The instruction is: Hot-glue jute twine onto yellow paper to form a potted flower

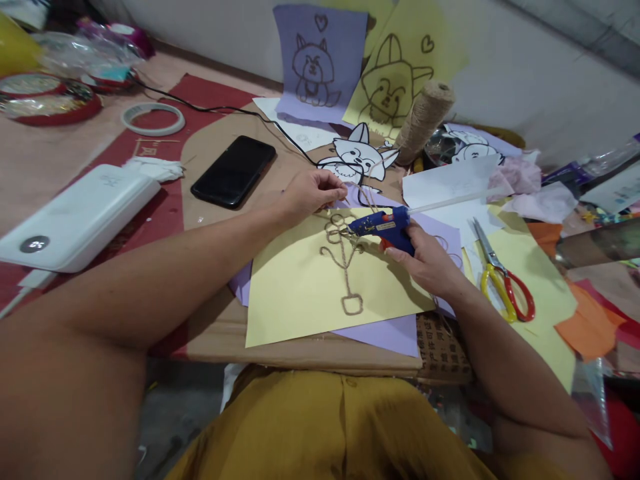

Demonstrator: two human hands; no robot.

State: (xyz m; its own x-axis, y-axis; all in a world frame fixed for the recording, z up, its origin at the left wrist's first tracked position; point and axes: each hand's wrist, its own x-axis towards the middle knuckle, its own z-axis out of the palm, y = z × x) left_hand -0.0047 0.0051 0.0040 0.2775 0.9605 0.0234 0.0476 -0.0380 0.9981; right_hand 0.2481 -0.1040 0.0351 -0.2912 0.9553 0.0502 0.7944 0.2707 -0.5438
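Observation:
My right hand (427, 260) is wrapped round a blue glue gun (383, 225), a long clear glue stick (445, 201) poking out of its back. The nozzle points left at a flower figure laid in brown twine (345, 263) on a yellow sheet (290, 293). It is close to the flower's centre; I cannot tell if it touches. Above the flower, my left hand (320, 193) pinches a thin strand of twine (367, 195) between thumb and fingers. The flower has round petals, a stem, curled leaves and a pot shape.
Scissors (500, 280) with yellow and red handles lie to the right. A twine spool (425, 120) stands behind, near twine fox pictures (320, 60) and a paper fox cutout (363, 157). On the left are a black phone (234, 171), a white power bank (83, 213) and a tape roll (153, 119).

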